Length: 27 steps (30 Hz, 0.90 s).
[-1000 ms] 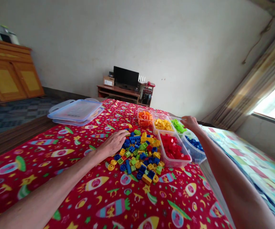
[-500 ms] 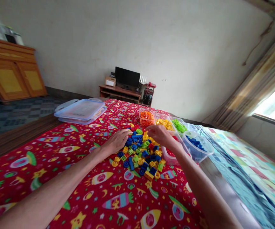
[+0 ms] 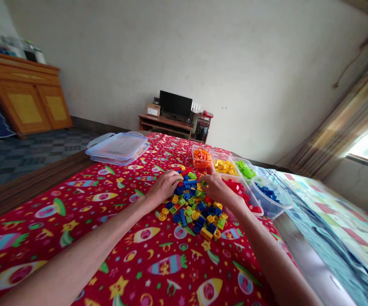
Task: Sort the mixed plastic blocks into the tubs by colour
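A mixed heap of toy building bricks (image 3: 188, 211) in blue, yellow, green and red lies on the red patterned cloth (image 3: 133, 259). At the heap's left edge is my left hand (image 3: 166, 186), its fingers curled in among the bricks; what they grip, if anything, is hidden. My right hand (image 3: 217, 188) reaches over the heap's right side with fingers bent down and drawn together; their tips are too small to make out. Just right of it stands a clear box of red bricks (image 3: 239, 191). Behind that is a box of yellow bricks (image 3: 225, 167).
Orange bricks (image 3: 202, 157) and green bricks (image 3: 245, 169) fill further clear boxes, and a round tub (image 3: 275, 206) holds blue ones. Stacked lids (image 3: 117, 146) lie at the back left. A monitor (image 3: 175, 105) stands beyond the cloth.
My right hand has come down to the bricks, uncovering more of the red box. My left hand's fingers have curled in more. The view has shifted slightly left.
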Tool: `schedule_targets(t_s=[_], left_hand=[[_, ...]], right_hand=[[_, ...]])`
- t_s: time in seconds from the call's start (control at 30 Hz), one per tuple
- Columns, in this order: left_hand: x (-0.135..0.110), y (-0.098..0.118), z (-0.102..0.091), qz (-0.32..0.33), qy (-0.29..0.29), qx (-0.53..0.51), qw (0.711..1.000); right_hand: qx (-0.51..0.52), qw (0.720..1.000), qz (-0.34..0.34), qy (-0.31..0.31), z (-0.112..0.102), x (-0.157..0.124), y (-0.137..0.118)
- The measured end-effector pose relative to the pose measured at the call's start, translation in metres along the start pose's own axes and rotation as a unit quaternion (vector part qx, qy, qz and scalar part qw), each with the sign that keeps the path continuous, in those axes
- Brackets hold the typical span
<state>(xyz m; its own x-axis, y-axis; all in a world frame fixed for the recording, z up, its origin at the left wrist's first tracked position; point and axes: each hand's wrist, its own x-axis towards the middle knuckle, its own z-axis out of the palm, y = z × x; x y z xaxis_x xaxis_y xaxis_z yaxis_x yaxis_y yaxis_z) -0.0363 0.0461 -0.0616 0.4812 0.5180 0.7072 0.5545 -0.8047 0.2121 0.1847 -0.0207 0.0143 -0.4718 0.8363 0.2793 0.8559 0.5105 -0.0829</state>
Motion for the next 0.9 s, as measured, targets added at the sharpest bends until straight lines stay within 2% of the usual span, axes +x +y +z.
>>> schedule_targets(t_s=[0.27, 0.4, 0.5, 0.67, 0.8, 0.9], left_hand=[[0.006, 0.008, -0.014, -0.04, -0.035, 0.019, 0.998], [0.014, 0.013, -0.022, -0.087, -0.006, -0.017, 0.996], [0.022, 0.019, -0.028, -0.136, 0.019, -0.087, 0.987], [0.031, 0.026, -0.032, -0.181, -0.009, -0.229, 0.956], [0.033, 0.031, -0.033, -0.234, -0.016, -0.322, 0.917], [0.032, 0.036, -0.035, -0.271, -0.02, -0.379, 0.884]], right_hand=[[0.038, 0.998, 0.038, 0.019, -0.016, -0.002, -0.01], [0.028, 0.999, 0.037, 0.014, -0.013, -0.004, -0.006], [0.006, 0.999, 0.043, 0.003, -0.008, -0.007, -0.001], [-0.035, 0.999, -0.007, -0.017, 0.003, -0.012, -0.005], [-0.074, 0.996, 0.015, -0.05, 0.009, -0.015, -0.014], [-0.061, 0.997, 0.023, -0.032, 0.015, -0.014, -0.011]])
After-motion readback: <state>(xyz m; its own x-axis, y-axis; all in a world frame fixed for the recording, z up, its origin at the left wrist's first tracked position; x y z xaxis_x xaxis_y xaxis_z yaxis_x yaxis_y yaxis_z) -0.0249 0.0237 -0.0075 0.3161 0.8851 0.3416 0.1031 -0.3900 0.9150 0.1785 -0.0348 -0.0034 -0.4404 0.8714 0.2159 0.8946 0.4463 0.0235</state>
